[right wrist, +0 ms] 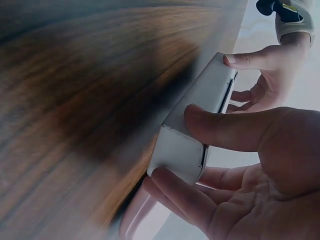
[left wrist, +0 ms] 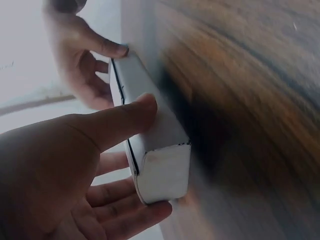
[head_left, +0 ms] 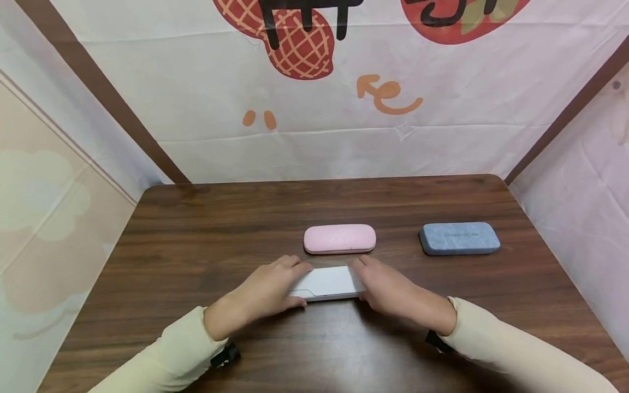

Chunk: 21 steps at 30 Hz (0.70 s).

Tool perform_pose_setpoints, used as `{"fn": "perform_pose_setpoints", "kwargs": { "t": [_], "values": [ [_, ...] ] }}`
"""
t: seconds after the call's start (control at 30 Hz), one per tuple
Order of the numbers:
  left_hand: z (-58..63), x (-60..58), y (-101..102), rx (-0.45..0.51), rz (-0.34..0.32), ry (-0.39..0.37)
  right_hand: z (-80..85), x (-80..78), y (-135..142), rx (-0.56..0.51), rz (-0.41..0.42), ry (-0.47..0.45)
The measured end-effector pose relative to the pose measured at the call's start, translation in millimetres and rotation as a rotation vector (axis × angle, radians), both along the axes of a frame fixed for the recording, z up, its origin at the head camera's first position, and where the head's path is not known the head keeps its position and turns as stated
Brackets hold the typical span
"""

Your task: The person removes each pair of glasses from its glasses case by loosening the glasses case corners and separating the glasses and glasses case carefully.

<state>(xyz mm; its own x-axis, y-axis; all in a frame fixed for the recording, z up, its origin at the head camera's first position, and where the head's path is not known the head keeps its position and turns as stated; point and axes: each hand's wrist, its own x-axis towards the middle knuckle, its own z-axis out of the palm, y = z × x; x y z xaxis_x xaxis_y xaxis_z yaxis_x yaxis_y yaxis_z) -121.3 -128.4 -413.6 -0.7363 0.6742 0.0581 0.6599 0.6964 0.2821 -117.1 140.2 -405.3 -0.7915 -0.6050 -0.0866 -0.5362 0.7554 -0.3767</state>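
Note:
A white glasses case [head_left: 330, 281] lies lengthwise between both hands, close over the wooden table. My left hand [head_left: 269, 285] grips its left end, the thumb along the near side and the fingers around the far side. At the right end my right hand [head_left: 390, 286] holds it the same way. In the left wrist view the thumb presses the long side of the white case [left wrist: 150, 122], and a dark seam runs along its edge. The right wrist view shows the lid of the white case [right wrist: 187, 150] closed, thumb and fingers about its end.
Just beyond the white case lies a pink glasses case [head_left: 339, 239]. A blue glasses case [head_left: 460, 238] sits farther right on the dark wooden table [head_left: 221, 213]. Behind the table's far edge hangs a printed cloth [head_left: 324, 147].

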Motion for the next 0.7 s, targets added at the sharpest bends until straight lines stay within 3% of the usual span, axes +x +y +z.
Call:
{"fn": "perform_pose_setpoints", "kwargs": {
  "t": [0.7],
  "values": [
    [-12.5,4.0,28.6,-0.012,-0.043,0.016,-8.1,11.2,24.7,0.034,-0.037,-0.003]
  ]
}}
